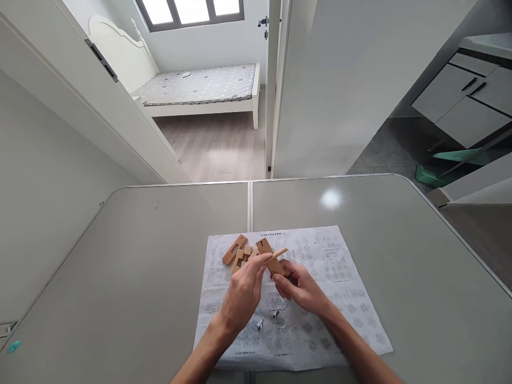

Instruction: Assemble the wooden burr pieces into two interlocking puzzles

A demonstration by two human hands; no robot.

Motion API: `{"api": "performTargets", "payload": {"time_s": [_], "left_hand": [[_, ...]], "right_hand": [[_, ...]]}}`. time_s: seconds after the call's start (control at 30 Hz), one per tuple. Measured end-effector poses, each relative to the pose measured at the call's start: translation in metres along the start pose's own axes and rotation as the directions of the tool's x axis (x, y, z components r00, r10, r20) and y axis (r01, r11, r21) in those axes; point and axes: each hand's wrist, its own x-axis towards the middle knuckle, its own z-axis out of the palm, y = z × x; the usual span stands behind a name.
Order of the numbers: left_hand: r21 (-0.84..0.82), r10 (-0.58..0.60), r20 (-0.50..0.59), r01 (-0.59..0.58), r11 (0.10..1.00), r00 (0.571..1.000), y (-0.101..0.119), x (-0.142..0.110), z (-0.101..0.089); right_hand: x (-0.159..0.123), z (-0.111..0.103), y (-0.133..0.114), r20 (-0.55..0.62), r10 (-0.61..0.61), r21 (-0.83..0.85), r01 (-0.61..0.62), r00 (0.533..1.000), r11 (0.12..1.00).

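Note:
My right hand (300, 285) grips the lower end of a flat wooden block (264, 246) that has a dark mark near its top end. My left hand (246, 290) is closed on a thin wooden stick (282, 252), which lies across the face of that block. Just behind my left fingers are several small wooden puzzle pieces (240, 255), partly hidden by the hand. A slotted wooden piece (234, 249) lies beyond them. All this is above or on a printed paper sheet (340, 314) covered with line diagrams.
Two small black-and-white scraps (260, 324) lie on the sheet near my wrists. The grey table (140, 277) has a seam down its middle. Past its far edge a doorway shows a bed (208, 85); a green stool (430, 175) stands at right.

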Motion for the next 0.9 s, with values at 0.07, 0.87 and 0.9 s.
{"api": "performTargets", "payload": {"time_s": [0.07, 0.87, 0.9], "left_hand": [[-0.009, -0.019, -0.014, 0.019, 1.0, 1.0, 0.0, -0.002, 0.003], [0.359, -0.007, -0.239, 0.095, 0.929, 0.971, -0.031, 0.008, -0.04], [0.395, -0.08, -0.214, 0.161, 0.905, 0.973, -0.037, 0.01, -0.046]], "right_hand": [[0.0, 0.0, 0.0, -0.009, -0.002, -0.003, 0.002, 1.0, 1.0], [0.002, -0.001, -0.002, -0.083, 0.009, 0.062, -0.003, 0.996, 0.998], [0.002, -0.001, -0.002, -0.083, 0.006, 0.064, -0.001, 0.997, 0.998]]}}
